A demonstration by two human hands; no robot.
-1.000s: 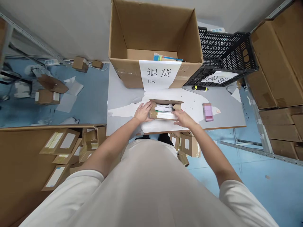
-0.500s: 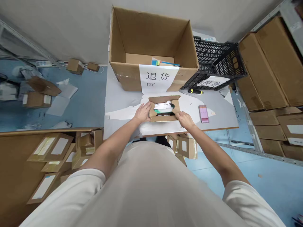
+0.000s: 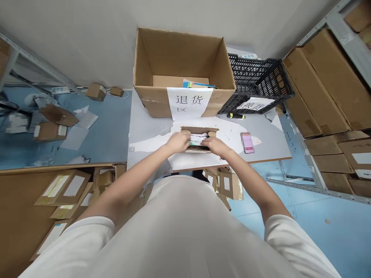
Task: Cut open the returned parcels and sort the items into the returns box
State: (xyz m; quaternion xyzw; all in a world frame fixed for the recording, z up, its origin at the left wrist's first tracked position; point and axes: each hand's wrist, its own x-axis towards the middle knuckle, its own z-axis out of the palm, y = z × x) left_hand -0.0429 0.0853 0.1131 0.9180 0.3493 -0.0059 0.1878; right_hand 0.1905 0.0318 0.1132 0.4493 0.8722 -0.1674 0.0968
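Observation:
A small opened carton [image 3: 199, 129] lies on the table in front of me, its flaps raised. Inside is a crumpled white item with a green part [image 3: 198, 138], perhaps several layers. My left hand [image 3: 178, 142] reaches over the carton's left end, its fingers curled down against the white and green item. From the right end my right hand [image 3: 215, 145] comes in with bent fingers on the same item. Both sets of fingertips are partly hidden inside the carton.
Behind the carton stands a large cardboard box [image 3: 156, 101] with a paper sign [image 3: 189, 101]. A black plastic crate [image 3: 255, 83] is beside it. A yellow-and-black tool [image 3: 235, 116] and a pink phone-like object [image 3: 247, 143] lie on the table [image 3: 272, 143]. Boxes [image 3: 330, 88] are stacked right.
My hands have moved inward from the carton's two ends, and the fingers now reach inside onto its contents. The view has tilted slightly, so the large box appears lower.

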